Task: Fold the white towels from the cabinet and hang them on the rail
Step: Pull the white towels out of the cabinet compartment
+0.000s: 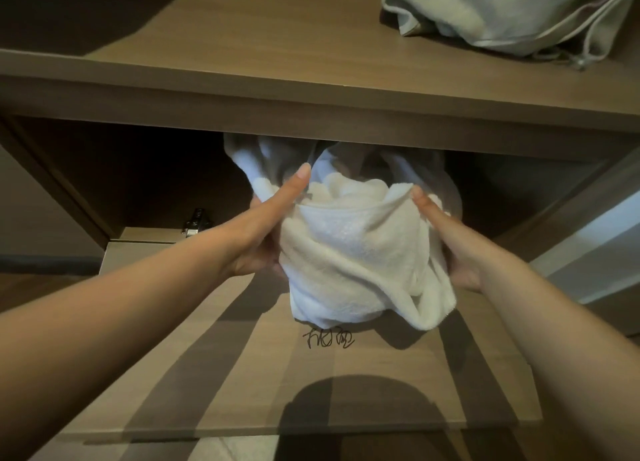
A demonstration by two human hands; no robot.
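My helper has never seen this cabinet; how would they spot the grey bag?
In the wooden cabinet, take the upper shelf; the grey bag lies at its right end. Unlike the white towels below, it is grey with a drawstring.

This looks like a bedroom or hotel-room closet: a built-in brown wood-grain cabinet [59, 183] whose upper shelf [242, 44] carries a grey drawstring cloth bag [512, 10] at the far right, with a metal door hinge [196, 222] at the left and crumpled white towels [346, 245] in the lower compartment [145, 183].
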